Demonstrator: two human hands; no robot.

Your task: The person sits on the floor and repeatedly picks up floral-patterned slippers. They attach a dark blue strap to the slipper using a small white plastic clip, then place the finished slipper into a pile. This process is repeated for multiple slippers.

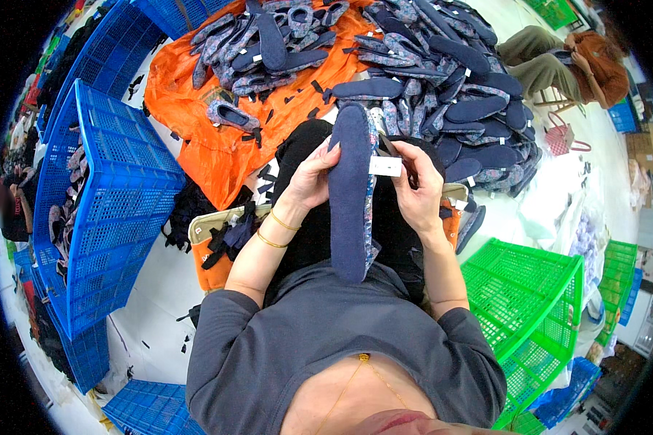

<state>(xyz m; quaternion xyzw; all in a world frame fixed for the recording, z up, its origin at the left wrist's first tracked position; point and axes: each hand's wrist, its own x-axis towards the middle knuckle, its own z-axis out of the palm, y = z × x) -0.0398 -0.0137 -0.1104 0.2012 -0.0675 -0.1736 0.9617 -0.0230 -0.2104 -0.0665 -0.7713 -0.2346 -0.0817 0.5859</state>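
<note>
My left hand (313,174) grips a slipper (350,196) by its edge, the thumb pressed on the navy sole. The slipper stands upright lengthwise before my lap, sole turned mostly toward me, with a strip of its floral side showing along the right. A small white tag (386,167) sticks out from that side. My right hand (419,187) is closed beside the tag, around dark-handled scissors (389,146), as far as I can make out; fingers and slipper partly hide them.
A large heap of similar slippers (442,80) lies ahead, more on an orange plastic sheet (189,123) with dark scraps. Blue crates (116,217) stand left, green crates (522,290) right. A seated person (573,65) is at the far right, near a red-and-white bag (559,138).
</note>
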